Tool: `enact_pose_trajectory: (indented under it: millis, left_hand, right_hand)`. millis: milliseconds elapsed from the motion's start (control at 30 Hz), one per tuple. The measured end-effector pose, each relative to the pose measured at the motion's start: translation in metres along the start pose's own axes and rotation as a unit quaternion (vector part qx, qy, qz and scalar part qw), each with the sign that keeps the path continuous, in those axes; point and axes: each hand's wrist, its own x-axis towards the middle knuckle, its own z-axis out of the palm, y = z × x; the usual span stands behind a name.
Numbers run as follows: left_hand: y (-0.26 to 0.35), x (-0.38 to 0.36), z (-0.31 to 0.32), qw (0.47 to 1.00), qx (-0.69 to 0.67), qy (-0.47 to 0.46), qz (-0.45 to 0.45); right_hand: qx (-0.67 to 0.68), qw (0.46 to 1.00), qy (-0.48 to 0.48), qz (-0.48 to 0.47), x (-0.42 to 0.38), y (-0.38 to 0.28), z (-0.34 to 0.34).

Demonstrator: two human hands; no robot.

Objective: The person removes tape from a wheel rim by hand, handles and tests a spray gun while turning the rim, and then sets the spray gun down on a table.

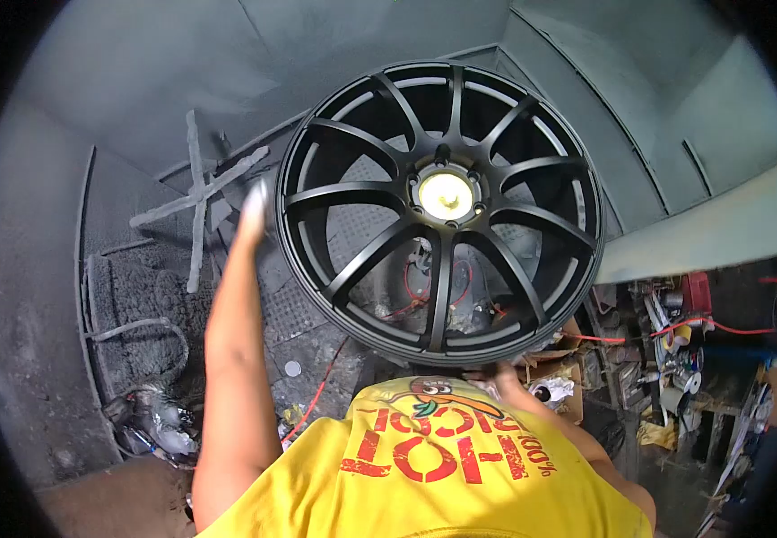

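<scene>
**Steady the wheel**

Your left fingers press flat on the wheel rim, blurred; your right hand grips its lower edge, its fingers mostly hidden. The wheel is raised before the booth wall. Keep both grips opposite and firm.

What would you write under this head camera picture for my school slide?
A person in a yellow shirt lifts a black wheel with left hand on its rim and right hand underneath.
</scene>
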Motion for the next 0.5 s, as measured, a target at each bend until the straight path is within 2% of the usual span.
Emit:
enact_pose_trajectory:
  millis: [33,67,100,167,200,233,300,367,400,433,500]
  left_hand:
    - [-0.06,-0.054,0.01,0.996,-0.054,-0.041,-0.061]
    - [-0.134,-0.12,0.024,0.997,-0.004,-0.033,0.067]
    - [-0.179,-0.249,0.002,0.991,0.078,-0.091,-0.063]
    - [-0.234,-0.407,0.014,0.939,0.181,-0.16,-0.246]
    - [-0.239,-0.476,0.015,0.901,0.208,-0.199,-0.324]
    - [-0.25,-0.534,0.015,0.862,0.224,-0.238,-0.388]
    - [-0.244,-0.625,0.012,0.784,0.242,-0.306,-0.483]
    - [-0.232,-0.685,0.007,0.741,0.243,-0.338,-0.528]
    - [-0.226,-0.704,0.005,0.733,0.24,-0.34,-0.538]
    - [-0.223,-0.712,0.005,0.735,0.236,-0.335,-0.541]
    - [-0.228,-0.714,0.009,0.748,0.235,-0.315,-0.535]
  right_hand:
    - [-0.335,0.937,0.097,0.0,0.007,0.005,-0.022]
    - [-0.467,0.874,0.137,0.018,-0.01,0.067,-0.036]
    - [-0.585,0.791,0.173,0.048,-0.03,0.126,-0.04]
    - [-0.636,0.749,0.181,0.04,-0.033,0.127,-0.056]
    - [-0.55,0.823,0.139,-0.023,-0.033,0.135,-0.074]
    - [-0.493,0.857,0.151,0.006,-0.059,0.128,-0.021]
    - [-0.591,0.79,0.162,-0.018,-0.053,0.141,-0.04]
    - [-0.664,0.729,0.17,0.004,-0.052,0.132,-0.005]
    - [-0.679,0.714,0.169,-0.015,-0.041,0.133,-0.017]
    - [-0.713,0.677,0.179,-0.034,-0.023,0.138,-0.032]
    - [-0.751,0.645,0.137,0.04,-0.021,0.113,-0.001]
